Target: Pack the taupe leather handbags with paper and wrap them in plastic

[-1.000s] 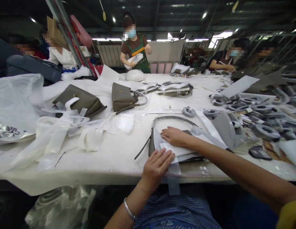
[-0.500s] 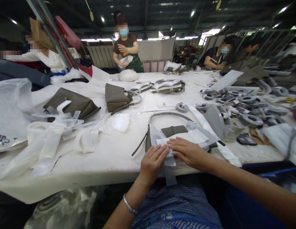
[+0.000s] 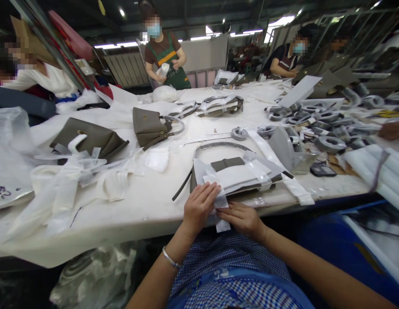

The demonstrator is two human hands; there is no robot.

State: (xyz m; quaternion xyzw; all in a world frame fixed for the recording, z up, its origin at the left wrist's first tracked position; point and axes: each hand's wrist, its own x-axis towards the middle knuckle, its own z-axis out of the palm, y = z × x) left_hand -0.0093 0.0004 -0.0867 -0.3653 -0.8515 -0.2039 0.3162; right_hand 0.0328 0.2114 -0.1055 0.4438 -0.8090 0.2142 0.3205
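A dark olive bag [image 3: 228, 162] lies in front of me at the table's front edge, partly covered by white sheets [image 3: 243, 175], with a wrapped handle arching behind it. My left hand [image 3: 199, 204] rests nearly flat on the bag's front left corner, fingers over a translucent strip [image 3: 222, 206]. That strip hangs past the table edge. Just right of it, my right hand [image 3: 244, 219] has its fingers pressed together at the strip's right side, thumb side hidden; the fingertips touch the strip.
Two more olive bags [image 3: 90, 136] [image 3: 148, 126] stand at left. Wrapped coils [image 3: 331, 143] crowd the right, beside a dark phone-like object [image 3: 322, 169]. A person in a green apron [image 3: 167, 56] stands across the white table [image 3: 148, 197]. A clear plastic bag [image 3: 13, 154] sits far left.
My right hand has moved off the top of the bag, down to the strip near the table edge. My left hand stays on the corner. The view has shifted slightly.
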